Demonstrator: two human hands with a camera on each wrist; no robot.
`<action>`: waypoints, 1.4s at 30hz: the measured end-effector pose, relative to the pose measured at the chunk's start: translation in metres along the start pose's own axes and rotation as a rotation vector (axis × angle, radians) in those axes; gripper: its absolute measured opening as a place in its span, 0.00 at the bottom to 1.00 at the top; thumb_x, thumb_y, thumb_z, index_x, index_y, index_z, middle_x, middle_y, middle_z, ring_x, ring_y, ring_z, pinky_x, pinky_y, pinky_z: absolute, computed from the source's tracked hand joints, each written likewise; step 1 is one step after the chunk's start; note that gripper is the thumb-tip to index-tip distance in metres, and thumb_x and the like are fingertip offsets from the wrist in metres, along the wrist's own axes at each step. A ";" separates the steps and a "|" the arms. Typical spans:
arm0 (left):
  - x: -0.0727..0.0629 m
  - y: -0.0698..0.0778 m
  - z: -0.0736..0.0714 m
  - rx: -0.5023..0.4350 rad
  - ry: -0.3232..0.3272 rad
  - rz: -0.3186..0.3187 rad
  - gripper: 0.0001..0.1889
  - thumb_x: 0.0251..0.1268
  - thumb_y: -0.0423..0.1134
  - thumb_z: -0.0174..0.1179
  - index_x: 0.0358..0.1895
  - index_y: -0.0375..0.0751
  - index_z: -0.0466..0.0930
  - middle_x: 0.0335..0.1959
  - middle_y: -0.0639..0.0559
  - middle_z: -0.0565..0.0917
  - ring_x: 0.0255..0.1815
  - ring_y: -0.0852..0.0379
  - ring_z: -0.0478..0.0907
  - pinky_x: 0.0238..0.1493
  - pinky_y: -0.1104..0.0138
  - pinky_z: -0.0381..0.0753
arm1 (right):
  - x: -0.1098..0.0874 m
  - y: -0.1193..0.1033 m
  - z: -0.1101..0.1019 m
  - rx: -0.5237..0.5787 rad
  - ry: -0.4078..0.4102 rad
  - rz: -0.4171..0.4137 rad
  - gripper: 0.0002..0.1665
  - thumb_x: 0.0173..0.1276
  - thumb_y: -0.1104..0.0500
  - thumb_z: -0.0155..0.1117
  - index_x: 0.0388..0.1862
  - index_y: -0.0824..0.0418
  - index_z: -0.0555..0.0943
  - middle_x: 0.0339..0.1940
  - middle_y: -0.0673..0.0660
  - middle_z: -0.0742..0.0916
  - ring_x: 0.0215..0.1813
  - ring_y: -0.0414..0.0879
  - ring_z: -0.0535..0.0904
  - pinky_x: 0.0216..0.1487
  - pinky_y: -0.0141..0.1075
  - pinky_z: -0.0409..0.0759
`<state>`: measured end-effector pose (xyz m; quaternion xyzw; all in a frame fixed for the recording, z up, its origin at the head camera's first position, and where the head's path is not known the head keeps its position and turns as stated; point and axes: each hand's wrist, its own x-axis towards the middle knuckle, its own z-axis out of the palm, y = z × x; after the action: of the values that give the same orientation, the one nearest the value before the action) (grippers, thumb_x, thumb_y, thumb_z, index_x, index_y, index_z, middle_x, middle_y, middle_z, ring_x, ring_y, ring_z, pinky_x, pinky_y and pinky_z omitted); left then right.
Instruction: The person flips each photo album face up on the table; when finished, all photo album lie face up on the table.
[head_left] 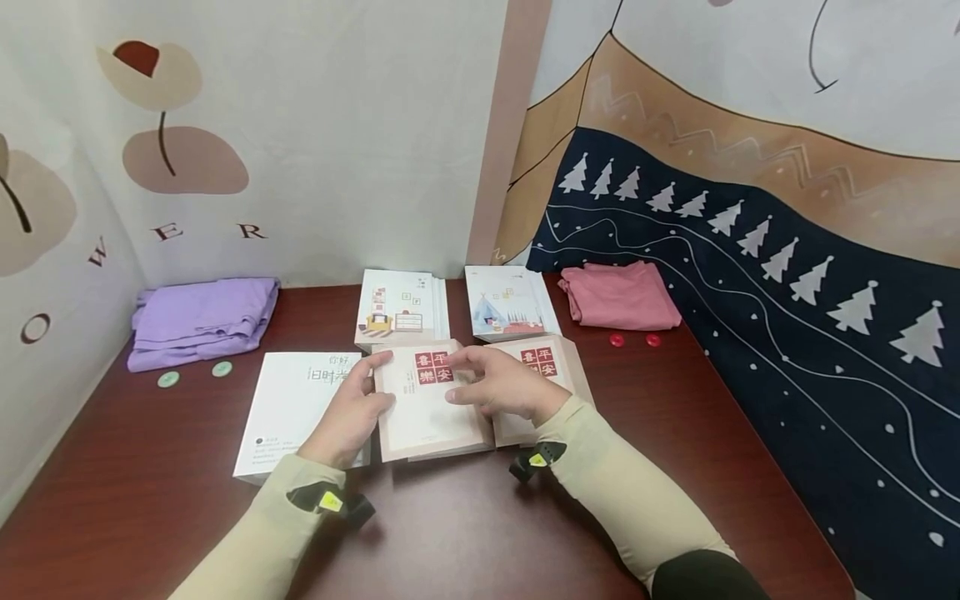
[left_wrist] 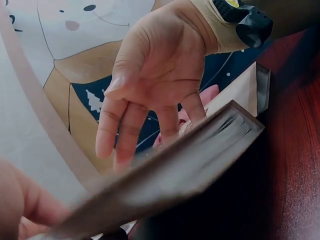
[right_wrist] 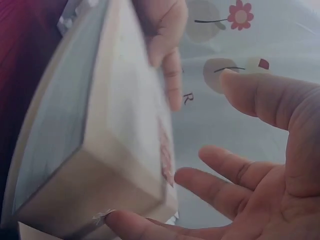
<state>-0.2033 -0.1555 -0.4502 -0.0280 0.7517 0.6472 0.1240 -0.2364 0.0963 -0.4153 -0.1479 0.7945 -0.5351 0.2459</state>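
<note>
My left hand [head_left: 352,414] grips the left edge of a thick cream book [head_left: 431,429] with a red block of characters on its cover. That book is slightly tilted, its near edge off the table. My right hand [head_left: 504,385] is over its right side with the fingers spread. In the right wrist view, the right fingers [right_wrist: 220,190] are extended by the book's corner, and one fingertip appears to touch it. A second cream book [head_left: 517,429] with the same red block lies partly under the right hand. Beside the left hand is a white book [head_left: 281,417].
Two illustrated white books [head_left: 405,304] [head_left: 510,304] lie at the back. Folded purple cloth [head_left: 202,321] with two green buttons [head_left: 168,379] is at left. Folded pink cloth [head_left: 622,296] with two red buttons [head_left: 617,340] is at right. Printed curtains [head_left: 337,142] border the brown table [head_left: 465,533].
</note>
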 end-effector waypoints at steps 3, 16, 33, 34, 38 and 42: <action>-0.004 0.004 -0.001 -0.076 -0.003 0.063 0.39 0.74 0.25 0.47 0.86 0.48 0.50 0.71 0.30 0.69 0.60 0.46 0.81 0.49 0.62 0.88 | -0.001 -0.002 0.001 -0.013 -0.009 -0.015 0.35 0.68 0.58 0.77 0.72 0.59 0.77 0.76 0.61 0.78 0.62 0.54 0.79 0.41 0.43 0.88; -0.012 -0.003 0.002 -0.346 -0.287 0.423 0.40 0.79 0.25 0.42 0.88 0.51 0.39 0.80 0.30 0.58 0.62 0.55 0.84 0.65 0.61 0.82 | -0.011 -0.011 0.008 0.167 -0.095 -0.081 0.45 0.81 0.51 0.62 0.88 0.39 0.51 0.85 0.65 0.64 0.80 0.62 0.68 0.67 0.65 0.78; -0.004 -0.011 0.007 -0.039 -0.423 0.370 0.38 0.82 0.31 0.45 0.87 0.43 0.39 0.80 0.34 0.66 0.83 0.37 0.57 0.78 0.39 0.56 | -0.015 -0.014 0.005 -0.140 0.011 -0.162 0.46 0.66 0.60 0.74 0.82 0.55 0.69 0.78 0.56 0.76 0.73 0.49 0.74 0.75 0.49 0.72; -0.004 -0.011 0.007 -0.023 -0.414 0.364 0.38 0.82 0.31 0.45 0.87 0.43 0.39 0.80 0.34 0.67 0.83 0.36 0.56 0.78 0.40 0.55 | -0.013 -0.012 0.005 -0.177 0.020 -0.148 0.43 0.65 0.61 0.74 0.80 0.57 0.72 0.74 0.56 0.80 0.69 0.48 0.76 0.73 0.47 0.74; -0.001 -0.012 0.006 0.024 -0.331 0.315 0.37 0.82 0.31 0.47 0.87 0.41 0.42 0.81 0.32 0.65 0.83 0.32 0.56 0.79 0.40 0.56 | -0.008 -0.009 0.005 -0.260 0.057 -0.098 0.38 0.63 0.64 0.73 0.74 0.60 0.78 0.66 0.56 0.85 0.59 0.47 0.80 0.66 0.43 0.79; 0.001 -0.012 0.005 0.070 -0.193 0.226 0.37 0.82 0.33 0.50 0.86 0.39 0.45 0.85 0.31 0.54 0.85 0.31 0.50 0.83 0.40 0.50 | -0.005 -0.007 0.005 -0.274 0.103 -0.060 0.38 0.63 0.65 0.72 0.74 0.59 0.78 0.69 0.57 0.83 0.63 0.50 0.78 0.71 0.46 0.75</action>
<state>-0.2014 -0.1526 -0.4629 0.1234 0.7568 0.6300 0.1229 -0.2300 0.0927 -0.4091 -0.1760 0.8669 -0.4357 0.1665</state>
